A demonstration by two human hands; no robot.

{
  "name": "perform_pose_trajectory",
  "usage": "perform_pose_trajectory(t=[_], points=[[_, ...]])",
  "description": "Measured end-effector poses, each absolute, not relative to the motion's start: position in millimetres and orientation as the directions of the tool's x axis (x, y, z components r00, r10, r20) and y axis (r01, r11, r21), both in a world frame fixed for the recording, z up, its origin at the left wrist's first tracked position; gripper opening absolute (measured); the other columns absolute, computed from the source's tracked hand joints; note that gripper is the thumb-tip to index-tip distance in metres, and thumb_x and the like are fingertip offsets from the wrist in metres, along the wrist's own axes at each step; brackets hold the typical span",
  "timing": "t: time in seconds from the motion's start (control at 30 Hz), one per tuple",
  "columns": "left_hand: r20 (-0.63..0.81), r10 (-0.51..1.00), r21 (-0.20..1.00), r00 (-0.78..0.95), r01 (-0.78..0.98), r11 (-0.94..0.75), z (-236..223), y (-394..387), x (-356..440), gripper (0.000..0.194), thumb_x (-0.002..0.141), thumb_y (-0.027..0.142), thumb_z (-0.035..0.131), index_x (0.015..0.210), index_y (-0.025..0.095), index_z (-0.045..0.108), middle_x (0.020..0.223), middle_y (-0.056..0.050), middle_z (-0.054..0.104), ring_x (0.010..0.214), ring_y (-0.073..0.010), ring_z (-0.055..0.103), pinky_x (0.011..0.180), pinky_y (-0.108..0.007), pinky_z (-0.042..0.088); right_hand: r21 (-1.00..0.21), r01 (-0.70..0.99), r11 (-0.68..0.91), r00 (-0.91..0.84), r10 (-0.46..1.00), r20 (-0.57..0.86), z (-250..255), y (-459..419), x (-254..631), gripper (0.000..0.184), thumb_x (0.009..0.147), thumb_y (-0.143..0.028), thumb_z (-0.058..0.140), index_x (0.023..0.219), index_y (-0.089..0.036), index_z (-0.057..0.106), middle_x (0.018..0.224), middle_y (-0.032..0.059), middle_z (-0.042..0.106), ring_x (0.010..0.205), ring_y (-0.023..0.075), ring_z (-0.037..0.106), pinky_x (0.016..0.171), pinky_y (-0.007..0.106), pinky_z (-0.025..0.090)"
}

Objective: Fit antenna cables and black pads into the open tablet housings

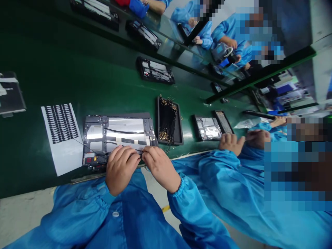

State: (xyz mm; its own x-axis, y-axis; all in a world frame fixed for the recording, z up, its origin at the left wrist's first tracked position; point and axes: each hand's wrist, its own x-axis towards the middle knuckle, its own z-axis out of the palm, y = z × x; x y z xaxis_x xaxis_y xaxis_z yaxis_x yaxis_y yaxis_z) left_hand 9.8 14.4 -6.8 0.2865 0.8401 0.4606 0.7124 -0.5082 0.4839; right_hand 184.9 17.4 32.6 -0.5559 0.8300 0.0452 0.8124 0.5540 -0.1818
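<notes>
An opened tablet (126,123), its silvery insides facing up, lies at the table's front edge. My left hand (121,168) rests over its lower middle, thumb and fingers closed together. My right hand (161,168) meets it at the lower right edge, fingertips pinched. A thin black cable (138,151) shows between the fingertips; its pinched part is mostly hidden. Left of the tablet, a white sheet (63,155) carries rows of small black stickers (62,122). A thin dark line runs from this sheet towards my left hand.
A black tray (181,133) holds black cables (167,119) with gold-coloured ends. More opened devices lie at the back (157,71) and right (207,127). A co-worker's hand (231,143) is close on my right. A dark panel (11,95) lies far left.
</notes>
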Motion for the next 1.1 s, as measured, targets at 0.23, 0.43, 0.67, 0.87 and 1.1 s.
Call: perform_pose_trajectory(t=[0.23, 0.43, 0.67, 0.87, 1.1], points=[[0.469, 0.828, 0.438, 0.307, 0.733, -0.520, -8, 15, 11, 0.010, 0.089, 0.017, 0.064, 0.090, 0.026, 0.070, 0.099, -0.001, 0.072, 0.108, -0.0228, 0.063, 0.107, -0.044, 0.037, -0.262, 0.794, 0.549, -0.548, 0.832, 0.081, 32, 20, 189, 0.015, 0.100, -0.018, 0.049, 0.101, -0.016, 0.064, 0.110, 0.0129, 0.065, 0.102, 0.0246, 0.059, 0.088, 0.041, 0.053], [0.458, 0.840, 0.457, 0.291, 0.734, -0.503, -6, 15, 13, 0.006, 0.090, 0.022, 0.065, 0.088, 0.027, 0.069, 0.094, 0.001, 0.071, 0.106, -0.0217, 0.063, 0.108, -0.043, 0.036, -0.533, 0.709, 0.461, -0.433, 0.882, 0.186, 24, 16, 209, 0.015, 0.098, -0.021, 0.057, 0.112, -0.020, 0.061, 0.113, 0.0099, 0.061, 0.108, 0.0211, 0.058, 0.093, 0.040, 0.052], [0.454, 0.846, 0.445, 0.278, 0.752, -0.486, -5, 17, 17, 0.007, 0.089, 0.023, 0.066, 0.084, 0.027, 0.068, 0.091, 0.001, 0.071, 0.104, -0.0212, 0.064, 0.105, -0.042, 0.037, -0.546, 0.713, 0.441, -0.415, 0.892, 0.178, 17, 17, 205, 0.010, 0.098, -0.021, 0.056, 0.104, -0.020, 0.063, 0.104, 0.0084, 0.063, 0.099, 0.0210, 0.058, 0.087, 0.038, 0.050], [0.470, 0.840, 0.439, 0.272, 0.754, -0.489, -4, 17, 18, 0.007, 0.088, 0.021, 0.067, 0.084, 0.027, 0.069, 0.091, 0.001, 0.071, 0.104, -0.0214, 0.064, 0.104, -0.042, 0.038, -0.540, 0.711, 0.450, -0.409, 0.890, 0.204, 17, 17, 205, 0.011, 0.099, -0.021, 0.054, 0.104, -0.019, 0.064, 0.105, 0.0092, 0.065, 0.099, 0.0209, 0.059, 0.087, 0.038, 0.051], [0.473, 0.837, 0.425, 0.274, 0.761, -0.490, -5, 17, 19, 0.007, 0.089, 0.022, 0.067, 0.084, 0.026, 0.068, 0.091, 0.002, 0.071, 0.104, -0.0217, 0.065, 0.104, -0.042, 0.038, -0.483, 0.733, 0.480, -0.416, 0.877, 0.240, 16, 14, 203, 0.013, 0.100, -0.020, 0.054, 0.106, -0.019, 0.064, 0.105, 0.0093, 0.068, 0.099, 0.0210, 0.061, 0.086, 0.037, 0.052]])
